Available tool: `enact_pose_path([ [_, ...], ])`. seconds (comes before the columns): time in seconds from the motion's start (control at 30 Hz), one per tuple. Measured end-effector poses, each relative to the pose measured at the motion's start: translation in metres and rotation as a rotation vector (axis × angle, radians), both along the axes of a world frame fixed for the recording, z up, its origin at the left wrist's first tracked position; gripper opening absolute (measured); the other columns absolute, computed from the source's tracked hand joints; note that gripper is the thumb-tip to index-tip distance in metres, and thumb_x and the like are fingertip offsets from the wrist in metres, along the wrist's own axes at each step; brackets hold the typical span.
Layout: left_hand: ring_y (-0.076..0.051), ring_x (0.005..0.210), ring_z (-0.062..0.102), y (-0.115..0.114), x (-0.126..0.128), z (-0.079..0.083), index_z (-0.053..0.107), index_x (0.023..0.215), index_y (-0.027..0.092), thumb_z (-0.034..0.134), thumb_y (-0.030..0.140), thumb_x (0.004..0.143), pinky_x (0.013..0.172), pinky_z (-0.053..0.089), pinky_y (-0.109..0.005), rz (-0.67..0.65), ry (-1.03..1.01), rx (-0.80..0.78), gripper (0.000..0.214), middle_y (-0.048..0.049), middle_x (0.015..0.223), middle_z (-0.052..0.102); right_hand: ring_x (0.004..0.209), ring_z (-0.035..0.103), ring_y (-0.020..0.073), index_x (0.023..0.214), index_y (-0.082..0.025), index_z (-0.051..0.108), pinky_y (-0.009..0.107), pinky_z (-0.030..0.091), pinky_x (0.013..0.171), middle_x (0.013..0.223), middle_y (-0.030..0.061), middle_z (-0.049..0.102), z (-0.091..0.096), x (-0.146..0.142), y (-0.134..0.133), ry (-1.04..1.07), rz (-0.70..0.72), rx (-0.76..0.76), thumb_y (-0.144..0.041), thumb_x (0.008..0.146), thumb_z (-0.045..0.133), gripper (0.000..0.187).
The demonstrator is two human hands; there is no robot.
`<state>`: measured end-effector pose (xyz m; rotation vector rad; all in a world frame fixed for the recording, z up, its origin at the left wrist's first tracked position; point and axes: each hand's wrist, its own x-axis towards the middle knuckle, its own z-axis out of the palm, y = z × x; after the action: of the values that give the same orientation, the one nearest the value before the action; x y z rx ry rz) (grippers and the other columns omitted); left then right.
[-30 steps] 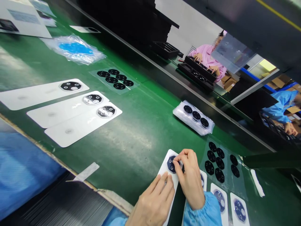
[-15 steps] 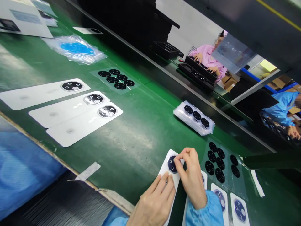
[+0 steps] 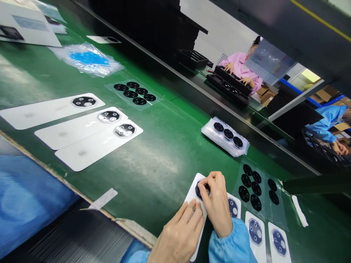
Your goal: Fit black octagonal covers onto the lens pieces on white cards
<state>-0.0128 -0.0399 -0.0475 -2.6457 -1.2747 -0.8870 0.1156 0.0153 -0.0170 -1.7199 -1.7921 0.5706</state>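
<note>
A white phone back panel (image 3: 189, 194) lies slanted on the green table, with a dark octagonal camera patch (image 3: 197, 191) at its far end. My left hand (image 3: 179, 233) rests on the panel's lower part, fingers stretched out flat. Over the patch, my right hand (image 3: 218, 202) has its thumb and forefinger pinched together. Whatever is between those fingertips is hidden, and the hand covers much of the patch. Just right of it lie more white panels with dark patches: one partly hidden panel (image 3: 233, 206), a second panel (image 3: 255, 233) and a third panel (image 3: 279, 243).
Sheets of black stickers lie at the right (image 3: 256, 188) and further back (image 3: 134, 94). A plastic-wrapped stack (image 3: 226, 137) sits near the far edge. Three white panels (image 3: 79, 155) are at the left, beyond a tape strip (image 3: 103, 199). Two people work behind.
My right hand has shifted slightly left, and its pinched fingers now cover more of the patch. More of the panel to its right shows. My left hand stays in place.
</note>
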Motion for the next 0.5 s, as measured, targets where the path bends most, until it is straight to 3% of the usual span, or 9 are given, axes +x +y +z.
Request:
enact_pose_path([
  [0.1, -0.017, 0.103, 0.06, 0.0, -0.001, 0.005, 0.061, 0.101, 0.01, 0.025, -0.001, 0.087, 0.093, 0.045, -0.029, 0.0, 0.028, -0.02, 0.04, -0.0044, 0.104, 0.068, 0.082, 0.048, 0.0189, 0.069, -0.02, 0.059, 0.033, 0.039, 0.076, 0.084, 0.0021, 0.047, 0.003, 0.008, 0.01, 0.124, -0.09, -0.001, -0.026, 0.08, 0.055, 0.013],
  [0.2, -0.017, 0.103, 0.061, 0.0, -0.002, 0.006, 0.06, 0.103, 0.009, 0.026, -0.003, 0.086, 0.092, 0.046, -0.029, 0.002, 0.032, -0.021, 0.04, -0.0042, 0.103, 0.068, 0.077, 0.048, 0.0174, 0.077, -0.02, 0.059, 0.031, 0.038, 0.07, 0.085, 0.0021, 0.05, 0.019, 0.026, 0.01, 0.232, -0.225, 0.032, -0.036, 0.081, 0.053, 0.017],
  [0.27, -0.017, 0.103, 0.06, 0.001, -0.001, 0.004, 0.06, 0.102, 0.009, 0.027, -0.003, 0.086, 0.092, 0.046, -0.03, 0.0, 0.012, -0.011, 0.039, -0.0047, 0.102, 0.068, 0.069, 0.046, 0.0155, 0.078, -0.021, 0.056, 0.028, 0.036, 0.064, 0.076, -0.0005, 0.05, 0.035, 0.038, -0.002, 0.318, -0.29, -0.014, -0.041, 0.082, 0.051, 0.022],
  [0.37, -0.017, 0.104, 0.06, 0.001, -0.001, -0.002, 0.061, 0.102, 0.01, 0.026, -0.001, 0.088, 0.094, 0.045, -0.03, 0.005, -0.062, 0.02, 0.039, -0.0045, 0.102, 0.068, 0.051, 0.033, 0.0123, 0.063, -0.021, 0.045, 0.025, 0.027, 0.05, 0.056, -0.0048, 0.038, 0.052, 0.053, -0.031, 0.382, -0.372, -0.127, -0.047, 0.088, 0.039, 0.036],
  [0.5, -0.017, 0.106, 0.058, 0.0, 0.001, -0.013, 0.063, 0.101, 0.011, 0.025, 0.005, 0.092, 0.096, 0.042, -0.028, 0.028, -0.153, 0.085, 0.039, -0.0036, 0.102, 0.068, 0.043, 0.022, 0.0114, 0.054, -0.022, 0.03, 0.025, 0.023, 0.043, 0.049, -0.0057, 0.028, 0.056, 0.07, -0.068, 0.411, -0.473, -0.185, -0.052, 0.091, 0.028, 0.047],
])
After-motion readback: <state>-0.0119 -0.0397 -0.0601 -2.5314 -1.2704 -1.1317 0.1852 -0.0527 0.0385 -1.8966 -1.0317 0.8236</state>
